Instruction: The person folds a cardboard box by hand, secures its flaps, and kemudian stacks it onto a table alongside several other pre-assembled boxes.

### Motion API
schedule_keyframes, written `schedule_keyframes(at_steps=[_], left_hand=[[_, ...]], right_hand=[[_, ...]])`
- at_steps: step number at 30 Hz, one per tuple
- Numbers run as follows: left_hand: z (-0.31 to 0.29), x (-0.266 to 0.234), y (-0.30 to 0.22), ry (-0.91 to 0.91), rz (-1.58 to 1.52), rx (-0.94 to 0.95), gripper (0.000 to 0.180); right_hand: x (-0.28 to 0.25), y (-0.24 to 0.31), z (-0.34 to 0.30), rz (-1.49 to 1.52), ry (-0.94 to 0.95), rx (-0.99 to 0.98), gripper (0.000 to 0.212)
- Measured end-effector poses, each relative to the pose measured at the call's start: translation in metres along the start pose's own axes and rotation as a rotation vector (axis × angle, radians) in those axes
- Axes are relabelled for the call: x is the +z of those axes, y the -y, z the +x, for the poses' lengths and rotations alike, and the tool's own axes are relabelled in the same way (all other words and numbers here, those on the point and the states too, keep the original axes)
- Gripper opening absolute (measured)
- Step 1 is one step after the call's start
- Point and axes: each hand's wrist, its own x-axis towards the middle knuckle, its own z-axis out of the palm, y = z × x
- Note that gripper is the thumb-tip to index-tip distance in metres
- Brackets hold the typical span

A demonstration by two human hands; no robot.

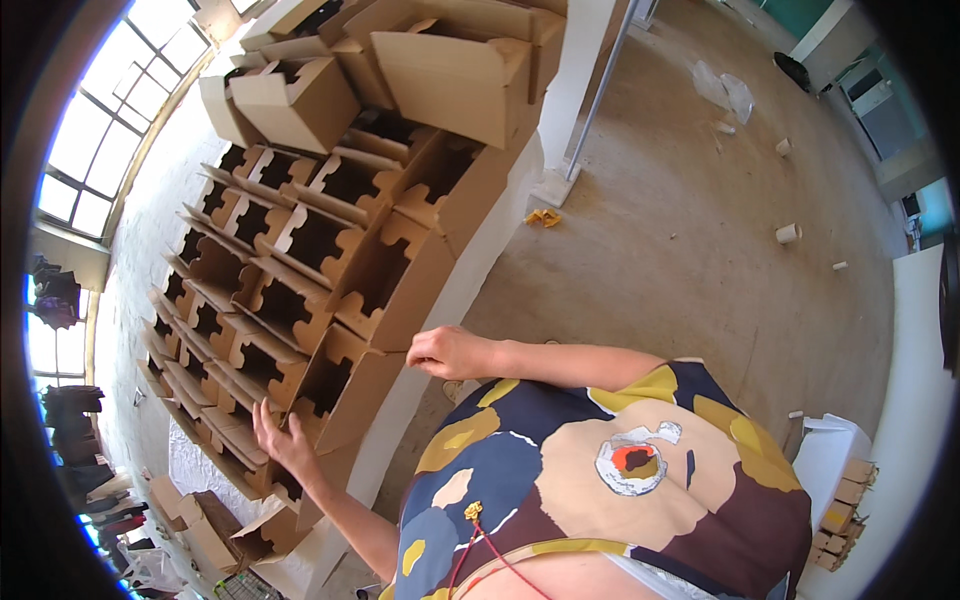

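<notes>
Rows of open cardboard boxes point(390, 330) stand packed together on a white-covered table, their tops folded up with notched, wavy-cut edges. Over the near rows lies my left hand point(284, 440), fingers stretched apart and holding nothing. Its fingertips are at the upright flaps point(215, 425) of the nearest boxes; whether they touch is hard to tell. My right hand point(455, 352) is curled closed beside the outer wall of the right-hand row. Its fingertips are close to the box edge, and anything inside them is hidden.
Larger cartons point(450, 85) with raised flaps sit at the far end of the table, by a white pillar point(570, 110). Several cartons point(215, 530) stand at lower left. On the floor lie clear plastic point(725, 90), yellow scraps point(543, 217) and white cylinders point(788, 234).
</notes>
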Motion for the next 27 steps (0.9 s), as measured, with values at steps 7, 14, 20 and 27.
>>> schedule_keyframes(at_steps=[7,14,20,27], left_hand=[[-0.002,0.098,-0.171,0.107,-0.087,0.229,0.053],[-0.007,0.155,-0.3,0.278,-0.156,0.252,0.051],[0.026,0.199,-0.339,0.331,-0.166,0.307,0.051],[0.077,0.247,-0.368,0.597,-0.185,0.295,0.048]], right_hand=[[-0.116,-0.048,-0.112,-0.073,-0.12,0.195,0.015],[-0.182,-0.094,-0.183,-0.011,-0.223,0.356,0.016],[-0.204,-0.119,-0.172,0.017,-0.19,0.417,0.018],[-0.242,-0.181,-0.146,-0.056,-0.115,0.436,0.024]])
